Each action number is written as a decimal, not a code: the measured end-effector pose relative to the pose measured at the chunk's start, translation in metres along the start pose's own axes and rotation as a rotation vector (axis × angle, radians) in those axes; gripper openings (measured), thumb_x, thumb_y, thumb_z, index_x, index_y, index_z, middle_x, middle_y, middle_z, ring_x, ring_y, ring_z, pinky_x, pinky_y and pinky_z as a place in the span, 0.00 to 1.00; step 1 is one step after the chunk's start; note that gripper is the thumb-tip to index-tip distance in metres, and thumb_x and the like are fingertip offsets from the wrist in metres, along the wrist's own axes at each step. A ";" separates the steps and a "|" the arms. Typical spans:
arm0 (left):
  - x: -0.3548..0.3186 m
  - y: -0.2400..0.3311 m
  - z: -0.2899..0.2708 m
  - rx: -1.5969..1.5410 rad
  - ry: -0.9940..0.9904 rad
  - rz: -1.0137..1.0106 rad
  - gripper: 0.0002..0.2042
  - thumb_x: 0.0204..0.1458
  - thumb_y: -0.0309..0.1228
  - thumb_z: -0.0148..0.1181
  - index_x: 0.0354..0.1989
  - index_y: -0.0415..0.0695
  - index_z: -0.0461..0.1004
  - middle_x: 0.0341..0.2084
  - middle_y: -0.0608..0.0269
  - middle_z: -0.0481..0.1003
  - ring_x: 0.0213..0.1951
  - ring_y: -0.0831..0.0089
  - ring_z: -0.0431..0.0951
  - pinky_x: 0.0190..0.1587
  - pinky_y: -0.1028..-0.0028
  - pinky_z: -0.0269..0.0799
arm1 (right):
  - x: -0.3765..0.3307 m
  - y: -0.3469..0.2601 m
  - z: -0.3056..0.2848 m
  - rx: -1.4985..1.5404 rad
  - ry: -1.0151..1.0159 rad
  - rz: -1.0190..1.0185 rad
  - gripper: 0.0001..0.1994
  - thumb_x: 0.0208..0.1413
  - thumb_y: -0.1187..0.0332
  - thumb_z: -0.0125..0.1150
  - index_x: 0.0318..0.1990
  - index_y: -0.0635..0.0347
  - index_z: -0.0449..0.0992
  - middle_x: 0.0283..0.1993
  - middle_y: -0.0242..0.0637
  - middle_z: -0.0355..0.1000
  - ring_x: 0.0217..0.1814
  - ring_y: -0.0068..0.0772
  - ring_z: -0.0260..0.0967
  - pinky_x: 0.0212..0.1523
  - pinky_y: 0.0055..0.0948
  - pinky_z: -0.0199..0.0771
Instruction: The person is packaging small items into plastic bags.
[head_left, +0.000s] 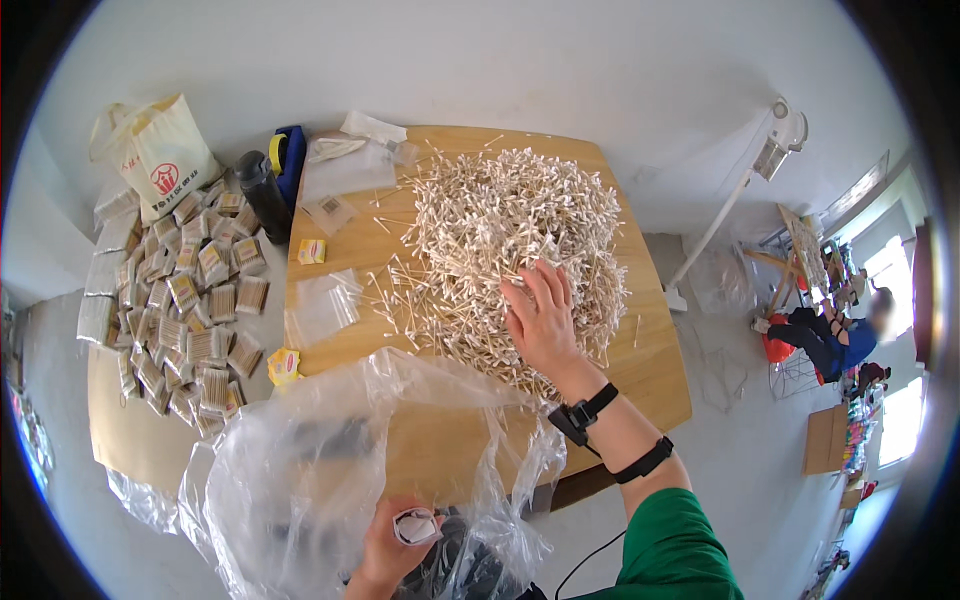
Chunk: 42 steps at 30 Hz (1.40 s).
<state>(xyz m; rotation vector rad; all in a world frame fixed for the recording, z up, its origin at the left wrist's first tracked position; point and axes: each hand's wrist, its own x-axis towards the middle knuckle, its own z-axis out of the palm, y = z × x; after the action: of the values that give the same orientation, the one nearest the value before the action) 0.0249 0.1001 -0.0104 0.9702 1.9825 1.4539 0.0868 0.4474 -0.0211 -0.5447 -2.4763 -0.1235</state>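
A large heap of cotton swabs [510, 215] covers the right half of the wooden table. My right hand [545, 325] rests on the heap's near side, its fingers spread and touching the swabs, with none seen gripped. Low in the view, my left hand [388, 550] is wrapped round a small whitish packet [416, 526] whose round mouth faces up. What lies inside the packet is too small to tell. A big clear plastic bag [300, 440] drapes over the table's near edge, around and behind my left hand.
Many filled swab packs [190, 300] are piled at the left, beside a cloth bag [165, 160] and a dark bottle [262, 195]. Flat clear bags [325, 308] and a yellow-white label [311, 251] lie left of the heap. Another person [840, 335] sits far right.
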 end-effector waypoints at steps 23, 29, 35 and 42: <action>-0.017 0.005 -0.001 0.052 -0.004 0.123 0.20 0.35 0.21 0.72 0.37 0.43 0.69 0.25 0.62 0.79 0.30 0.70 0.81 0.36 0.73 0.75 | 0.089 0.030 0.028 -0.039 -0.319 0.295 0.01 0.46 0.69 0.64 0.27 0.53 0.81 0.41 0.36 0.70 0.53 0.41 0.63 0.55 0.36 0.63; -0.024 0.004 -0.005 0.068 0.001 0.129 0.19 0.36 0.22 0.72 0.36 0.44 0.70 0.25 0.62 0.79 0.30 0.68 0.81 0.35 0.73 0.74 | 0.068 0.033 0.008 0.199 -0.053 0.447 0.04 0.44 0.68 0.66 0.25 0.56 0.80 0.38 0.37 0.71 0.48 0.42 0.66 0.51 0.37 0.66; -0.026 0.017 -0.004 0.078 0.036 0.173 0.18 0.36 0.22 0.72 0.35 0.44 0.70 0.24 0.62 0.78 0.29 0.65 0.80 0.34 0.72 0.74 | 0.035 0.031 -0.029 0.966 0.074 0.741 0.05 0.50 0.70 0.66 0.31 0.61 0.78 0.32 0.31 0.71 0.36 0.27 0.69 0.39 0.27 0.69; -0.041 0.024 -0.001 0.080 0.034 0.196 0.18 0.36 0.24 0.73 0.34 0.44 0.70 0.25 0.60 0.78 0.29 0.64 0.80 0.33 0.71 0.74 | 0.006 0.012 -0.059 1.238 -0.105 0.850 0.04 0.57 0.77 0.53 0.30 0.65 0.68 0.28 0.36 0.70 0.30 0.27 0.72 0.30 0.23 0.74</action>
<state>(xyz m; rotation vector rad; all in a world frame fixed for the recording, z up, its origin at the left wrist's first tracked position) 0.0562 0.0717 0.0121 1.2116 2.0302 1.5119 0.1191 0.4482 0.0306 -0.9113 -1.6970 1.6255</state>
